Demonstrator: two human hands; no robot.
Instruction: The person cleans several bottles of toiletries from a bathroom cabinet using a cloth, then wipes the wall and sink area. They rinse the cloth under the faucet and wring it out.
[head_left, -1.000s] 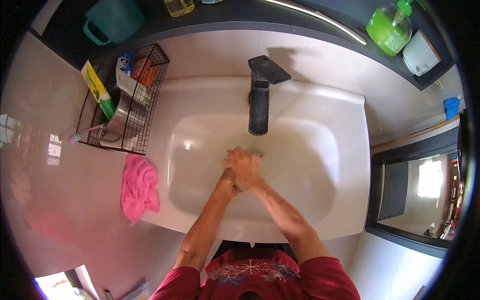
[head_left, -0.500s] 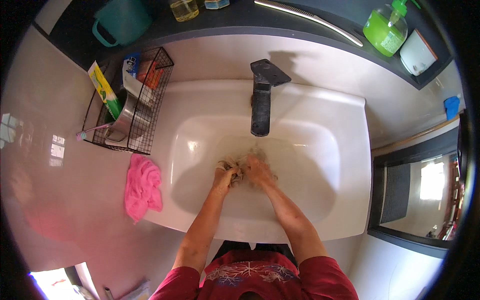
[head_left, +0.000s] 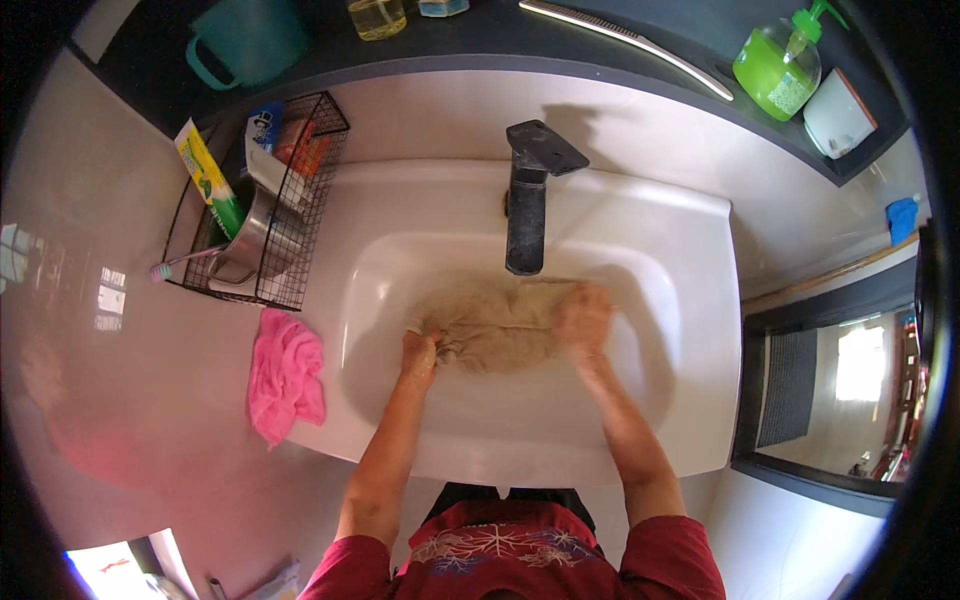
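A wet beige cloth point(head_left: 500, 330) lies spread out in the water of the white sink point(head_left: 690, 400). My left hand point(head_left: 420, 352) is closed on its left end, which is bunched in the fingers. At the cloth's right end is my right hand point(head_left: 583, 318), blurred by motion, with its fingers curled in a grip on the edge. Above the far edge of the cloth, the black faucet point(head_left: 525, 225) points its spout toward me. The cloth's underside is hidden.
A pink towel point(head_left: 287, 378) hangs over the sink's left edge. Beside it a black wire basket point(head_left: 290, 240) holds a metal cup point(head_left: 262, 235) and tubes. On the dark shelf point(head_left: 480, 50) stand a teal mug point(head_left: 247, 40), a comb point(head_left: 640, 42) and a green soap bottle point(head_left: 778, 68).
The cloth was bunched between my hands and is now stretched wide in the water. My right hand has moved right, my left hand slightly left.
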